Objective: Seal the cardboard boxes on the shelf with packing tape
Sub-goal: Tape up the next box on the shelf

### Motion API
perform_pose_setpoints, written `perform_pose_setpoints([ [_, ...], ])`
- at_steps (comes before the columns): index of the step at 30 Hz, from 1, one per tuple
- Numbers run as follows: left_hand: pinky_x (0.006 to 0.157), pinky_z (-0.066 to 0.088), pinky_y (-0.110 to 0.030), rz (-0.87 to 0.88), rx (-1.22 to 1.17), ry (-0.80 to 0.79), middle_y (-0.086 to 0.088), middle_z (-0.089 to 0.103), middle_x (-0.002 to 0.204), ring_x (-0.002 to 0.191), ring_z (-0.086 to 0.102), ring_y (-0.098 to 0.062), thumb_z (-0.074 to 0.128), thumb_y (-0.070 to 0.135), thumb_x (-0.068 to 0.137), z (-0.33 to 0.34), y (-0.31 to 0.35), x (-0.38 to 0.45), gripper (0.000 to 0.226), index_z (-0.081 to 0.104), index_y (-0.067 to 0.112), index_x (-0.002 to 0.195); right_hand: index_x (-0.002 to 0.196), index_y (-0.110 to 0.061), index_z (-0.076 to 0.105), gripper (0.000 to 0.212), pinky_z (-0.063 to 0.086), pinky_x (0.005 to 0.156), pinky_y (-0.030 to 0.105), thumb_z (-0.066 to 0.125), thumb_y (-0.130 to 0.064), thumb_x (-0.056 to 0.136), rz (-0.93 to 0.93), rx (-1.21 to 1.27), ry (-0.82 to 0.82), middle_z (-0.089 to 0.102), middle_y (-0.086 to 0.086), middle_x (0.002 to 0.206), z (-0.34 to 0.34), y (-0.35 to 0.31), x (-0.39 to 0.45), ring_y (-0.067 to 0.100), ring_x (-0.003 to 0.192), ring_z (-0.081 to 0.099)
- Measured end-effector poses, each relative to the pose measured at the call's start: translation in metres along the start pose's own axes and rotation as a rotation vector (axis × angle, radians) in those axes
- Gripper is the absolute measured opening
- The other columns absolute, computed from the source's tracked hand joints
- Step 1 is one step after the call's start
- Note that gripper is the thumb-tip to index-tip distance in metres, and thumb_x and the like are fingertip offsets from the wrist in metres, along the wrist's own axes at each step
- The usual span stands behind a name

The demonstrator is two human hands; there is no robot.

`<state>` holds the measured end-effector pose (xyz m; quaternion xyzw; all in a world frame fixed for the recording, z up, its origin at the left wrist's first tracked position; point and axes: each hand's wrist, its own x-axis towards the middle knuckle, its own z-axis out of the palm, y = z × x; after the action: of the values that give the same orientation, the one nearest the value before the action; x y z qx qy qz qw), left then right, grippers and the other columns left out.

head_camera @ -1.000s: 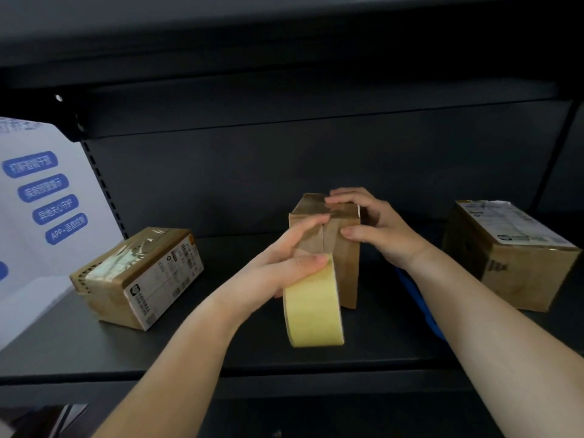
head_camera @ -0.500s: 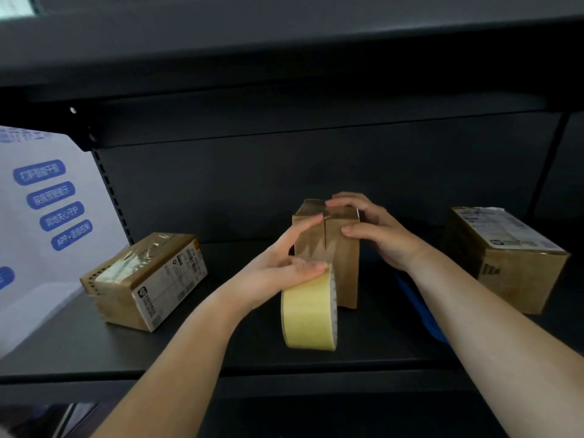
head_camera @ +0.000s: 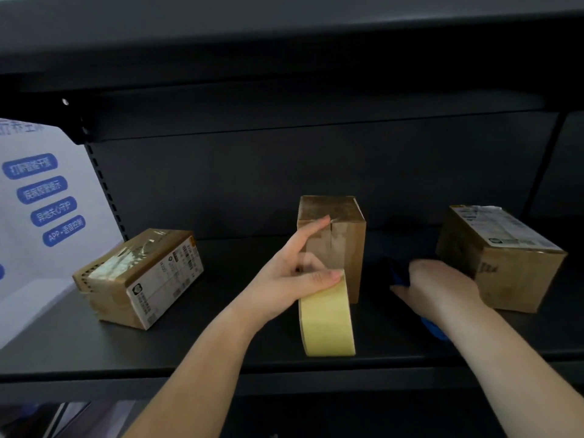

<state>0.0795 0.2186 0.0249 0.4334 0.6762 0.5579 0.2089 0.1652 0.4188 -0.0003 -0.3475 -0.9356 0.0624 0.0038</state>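
Off the upright middle box (head_camera: 331, 245) now, the right hand (head_camera: 442, 287) reaches down to a blue object (head_camera: 398, 278), grip unclear. Left hand (head_camera: 292, 279) pinches the yellow tape roll (head_camera: 327, 320), forefinger on the box. Left sign (head_camera: 47, 200) reads "APP".

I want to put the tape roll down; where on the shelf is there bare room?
Bare shelf lies between the left box and the left hand, and along the front edge. It is crowded right of the middle box, where the right hand reaches a blue object beside the right box.
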Motion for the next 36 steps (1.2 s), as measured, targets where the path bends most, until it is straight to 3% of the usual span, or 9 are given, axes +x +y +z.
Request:
perform_pose_setpoints([
  [4, 0.094, 0.047, -0.038, 0.038, 0.006, 0.029, 0.002, 0.069, 0.084, 0.095, 0.067, -0.016, 0.075, 0.029, 0.067, 0.005, -0.002, 0.003, 0.079, 0.033, 0.043, 0.132, 0.122, -0.013, 0.051, 0.042, 0.050, 0.082, 0.032, 0.059, -0.037, 0.087, -0.004, 0.182, -0.028, 0.057, 0.003, 0.101, 0.007, 0.014, 0.013, 0.020, 0.095, 0.059],
  [9, 0.093, 0.045, -0.035, 0.062, -0.008, 0.065, 0.006, 0.071, 0.079, 0.092, 0.067, -0.011, 0.071, 0.027, 0.064, 0.007, -0.004, 0.006, 0.074, 0.036, 0.043, 0.127, 0.112, -0.029, 0.042, 0.031, 0.043, 0.063, 0.027, 0.059, -0.033, 0.086, -0.267, 0.657, 0.392, 0.058, -0.006, 0.094, -0.021, 0.033, -0.021, 0.011, 0.076, 0.059],
  [11, 0.099, 0.042, -0.039, 0.070, -0.028, 0.065, 0.006, 0.069, 0.075, 0.093, 0.067, -0.010, 0.071, 0.024, 0.064, 0.007, -0.005, 0.007, 0.074, 0.038, 0.040, 0.128, 0.112, -0.036, 0.038, 0.028, 0.036, 0.055, 0.020, 0.047, -0.043, 0.087, -0.462, 0.522, 0.443, 0.052, -0.016, 0.080, -0.045, 0.029, -0.047, 0.000, 0.067, 0.051],
  [13, 0.102, 0.040, -0.044, 0.071, -0.045, 0.067, 0.005, 0.069, 0.074, 0.098, 0.066, -0.011, 0.072, 0.022, 0.064, 0.007, -0.005, 0.007, 0.074, 0.039, 0.040, 0.128, 0.117, -0.041, 0.035, 0.030, 0.032, 0.049, 0.016, 0.032, -0.050, 0.089, -0.601, 0.112, 0.442, 0.045, -0.016, 0.073, -0.064, 0.019, -0.064, -0.001, 0.061, 0.047],
  [17, 0.101, 0.040, -0.032, 0.051, -0.007, 0.085, 0.007, 0.073, 0.076, 0.103, 0.064, -0.007, 0.075, 0.009, 0.066, 0.008, -0.001, 0.009, 0.080, 0.037, 0.038, 0.130, 0.124, -0.038, 0.030, 0.034, 0.030, 0.050, 0.015, 0.018, -0.050, 0.095, -0.685, -0.356, 0.477, 0.055, -0.012, 0.089, -0.078, -0.002, -0.068, 0.005, 0.072, 0.054],
  [19, 0.096, 0.043, -0.025, 0.040, -0.026, 0.074, 0.008, 0.073, 0.074, 0.097, 0.067, -0.005, 0.073, 0.005, 0.068, 0.007, 0.002, 0.009, 0.082, 0.034, 0.033, 0.134, 0.122, -0.034, 0.034, 0.037, 0.034, 0.054, 0.019, 0.016, -0.049, 0.094, -0.707, -0.420, 0.518, 0.057, -0.011, 0.091, -0.077, -0.003, -0.061, 0.007, 0.075, 0.057],
  [26, 0.103, 0.041, -0.043, 0.038, -0.052, 0.066, 0.006, 0.073, 0.074, 0.089, 0.069, -0.006, 0.073, 0.018, 0.059, 0.004, 0.004, 0.006, 0.076, 0.039, 0.041, 0.123, 0.118, -0.033, 0.038, 0.033, 0.020, 0.049, 0.023, 0.019, -0.047, 0.096, -0.645, -0.474, 0.587, 0.058, -0.010, 0.087, -0.074, -0.009, -0.057, 0.011, 0.065, 0.049],
  [31, 0.103, 0.041, -0.044, 0.030, -0.051, 0.082, 0.005, 0.074, 0.079, 0.089, 0.069, -0.008, 0.075, 0.013, 0.063, 0.004, 0.004, 0.007, 0.076, 0.041, 0.039, 0.125, 0.118, -0.033, 0.037, 0.028, 0.033, 0.064, 0.025, 0.021, -0.045, 0.097, -0.648, -0.506, 0.551, 0.054, -0.010, 0.081, -0.076, -0.011, -0.054, 0.011, 0.059, 0.042],
  [36, 0.102, 0.041, -0.038, 0.010, -0.069, 0.090, 0.006, 0.073, 0.075, 0.095, 0.068, -0.011, 0.074, 0.006, 0.068, 0.003, 0.006, 0.007, 0.073, 0.042, 0.038, 0.126, 0.114, -0.034, 0.038, 0.024, 0.033, 0.063, 0.025, 0.024, -0.044, 0.098, -0.638, -0.522, 0.516, 0.046, -0.009, 0.071, -0.078, -0.011, -0.052, 0.009, 0.056, 0.041],
])
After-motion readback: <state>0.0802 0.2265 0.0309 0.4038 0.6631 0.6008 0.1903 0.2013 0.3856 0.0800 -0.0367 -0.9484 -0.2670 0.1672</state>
